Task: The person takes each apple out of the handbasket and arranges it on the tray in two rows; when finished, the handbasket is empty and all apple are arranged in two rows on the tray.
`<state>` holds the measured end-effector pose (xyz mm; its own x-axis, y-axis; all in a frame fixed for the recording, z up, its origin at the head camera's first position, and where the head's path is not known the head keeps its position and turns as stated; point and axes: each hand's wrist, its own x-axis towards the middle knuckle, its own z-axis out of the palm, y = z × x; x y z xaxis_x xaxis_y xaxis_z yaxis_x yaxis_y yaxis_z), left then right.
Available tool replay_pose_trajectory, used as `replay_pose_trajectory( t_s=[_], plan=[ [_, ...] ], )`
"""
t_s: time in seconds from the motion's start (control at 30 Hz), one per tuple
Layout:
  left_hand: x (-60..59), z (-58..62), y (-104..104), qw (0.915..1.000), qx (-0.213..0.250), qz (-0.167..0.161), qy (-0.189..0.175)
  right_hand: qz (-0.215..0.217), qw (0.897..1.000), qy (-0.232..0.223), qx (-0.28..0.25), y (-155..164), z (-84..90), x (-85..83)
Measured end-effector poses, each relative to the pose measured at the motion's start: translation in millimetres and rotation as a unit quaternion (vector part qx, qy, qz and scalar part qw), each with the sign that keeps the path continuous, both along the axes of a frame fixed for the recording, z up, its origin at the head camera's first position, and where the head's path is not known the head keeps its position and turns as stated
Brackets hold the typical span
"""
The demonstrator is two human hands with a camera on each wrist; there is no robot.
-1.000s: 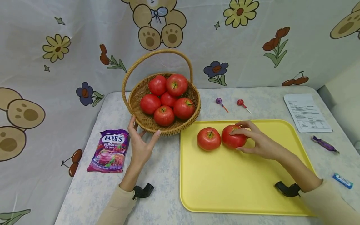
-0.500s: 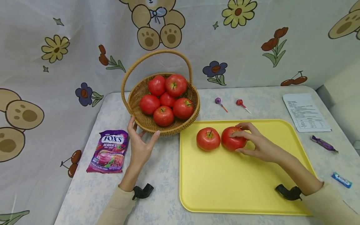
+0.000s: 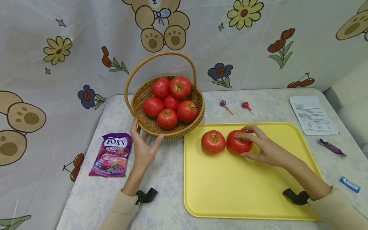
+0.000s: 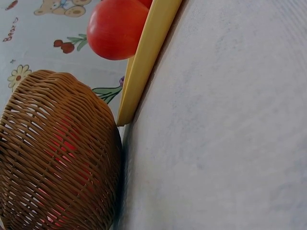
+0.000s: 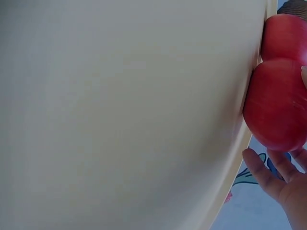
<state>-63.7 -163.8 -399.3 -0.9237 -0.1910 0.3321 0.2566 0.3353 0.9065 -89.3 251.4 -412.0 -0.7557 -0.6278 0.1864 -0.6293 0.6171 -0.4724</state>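
Two apples (image 3: pixel 213 142) on tray (image 3: pixel 247 198), six apples in basket (image 3: pixel 172 131)

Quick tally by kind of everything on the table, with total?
Apples in basket: 5
Apples on tray: 2
Lollipops: 2
Wrapped candies: 2
Candy bag: 1
Paper sheet: 1
Total with basket and tray: 15

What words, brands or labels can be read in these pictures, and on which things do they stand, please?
"FOX'S" and "BERRIES": on the purple candy bag beside the left hand; its smaller print is too small to read.
"FOX'S", only just legible: on the blue candy wrapper at the table's right edge.
Printed sheet of paper: text too small to read.
Purple wrapped candy and the two lollipops: no readable text.
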Motion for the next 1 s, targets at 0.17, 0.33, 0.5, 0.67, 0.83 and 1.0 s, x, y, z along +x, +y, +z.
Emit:
replay_pose_trajectory(
  t_s=[0.17, 0.33, 0.5, 0.67, 0.83, 1.0],
  plan=[
    [-1.9, -7.2, -2.5, 1.0000, 0.001, -0.001, 0.009, 0.003, 1.000, 0.005, 0.011, 0.8, 6.3, 0.9],
    [3.3, 12.4, 5.3, 0.9998, 0.003, -0.006, 0.017, -0.016, 1.000, -0.004, 0.005, 2.3, 25.7, -2.3],
    [3.2, 14.8, 5.7, 0.9998, -0.002, -0.004, 0.018, -0.010, 1.000, 0.010, -0.005, -2.9, 48.5, -18.8],
    [3.1, 14.3, 4.4, 0.9998, -0.002, -0.006, 0.020, 0.029, 0.999, 0.034, -0.025, -25.3, 70.2, -43.9],
    [3.6, 14.3, 4.0, 0.9998, -0.007, -0.004, 0.016, 0.066, 0.996, 0.040, -0.037, -61.7, 87.0, -71.9],
    [5.1, 15.8, 4.4, 0.9999, -0.013, -0.002, 0.005, 0.098, 0.993, 0.051, -0.046, -96.7, 104.7, -100.8]
  ],
)
